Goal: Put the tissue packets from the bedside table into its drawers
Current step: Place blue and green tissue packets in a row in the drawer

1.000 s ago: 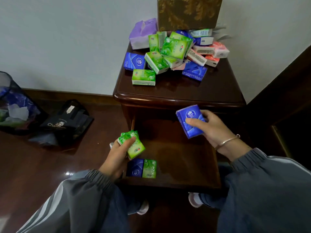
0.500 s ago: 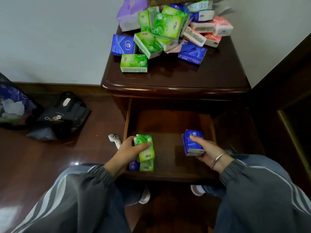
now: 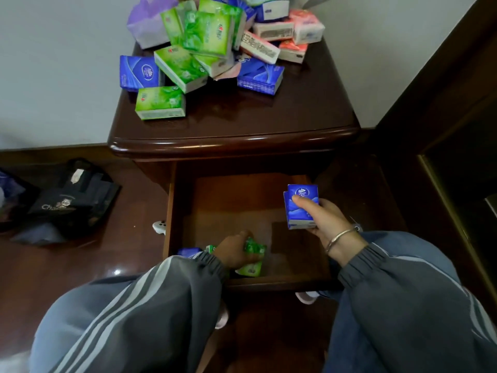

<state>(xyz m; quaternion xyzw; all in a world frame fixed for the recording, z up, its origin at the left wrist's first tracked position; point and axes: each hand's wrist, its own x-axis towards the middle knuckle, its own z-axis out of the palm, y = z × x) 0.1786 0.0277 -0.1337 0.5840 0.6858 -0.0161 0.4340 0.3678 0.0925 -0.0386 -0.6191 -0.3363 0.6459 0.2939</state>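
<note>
- We note the bedside table (image 3: 234, 135) with its top drawer (image 3: 167, 211) pulled open toward us
- Left hand (image 3: 232, 253) is low inside the drawer, near the front left; its fingers curl round a green packet (image 3: 256, 248)
- A sliver of another blue packet (image 3: 189, 251) shows in the drawer's front-left corner, just beside that wrist
- Right hand (image 3: 324, 220) grips a blue packet (image 3: 302, 208) upright over the drawer's right side, thumb pressed on its front face; a bracelet (image 3: 341, 238) sits on the wrist
- Hands are well apart, each clamped on its own packet
- On the tabletop a heap of packets (image 3: 207, 36), green, blue, pink and purple, lies toward the back; one green packet (image 3: 160, 102) sits alone nearer the front left
- A black bag (image 3: 72, 200) lies on the floor to the left
</note>
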